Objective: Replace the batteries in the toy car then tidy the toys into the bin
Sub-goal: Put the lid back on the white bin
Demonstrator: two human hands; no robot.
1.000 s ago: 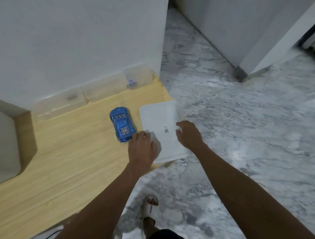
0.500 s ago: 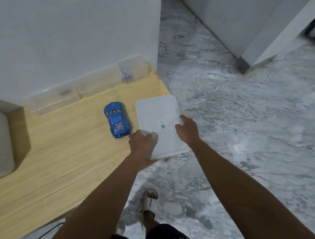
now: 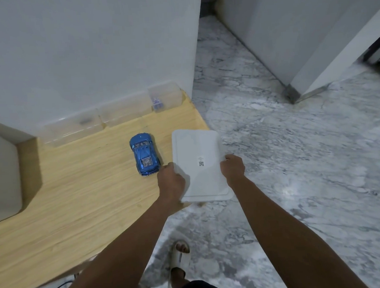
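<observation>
A blue toy car [image 3: 145, 156] lies on the wooden table [image 3: 75, 192], nose toward the wall. Just right of it, at the table's right corner, is a white rectangular bin [image 3: 197, 156] with a flat lid and a small QR label; its near end overhangs the table edge. My left hand [image 3: 171, 185] grips the bin's left side near the front corner, close to the car's rear. My right hand [image 3: 232, 169] grips its right side. What is inside the bin is hidden.
Clear plastic boxes [image 3: 115, 117] line the white wall at the table's back; the rightmost one holds something small and blue [image 3: 157, 102]. A grey block [image 3: 0, 179] sits at the table's left. Marble floor [image 3: 298, 158] lies to the right; my sandalled foot [image 3: 181, 254] is below.
Both hands have closed round the sides of the white bin, which has shifted a little toward me and now hangs over the table edge. The car has not moved.
</observation>
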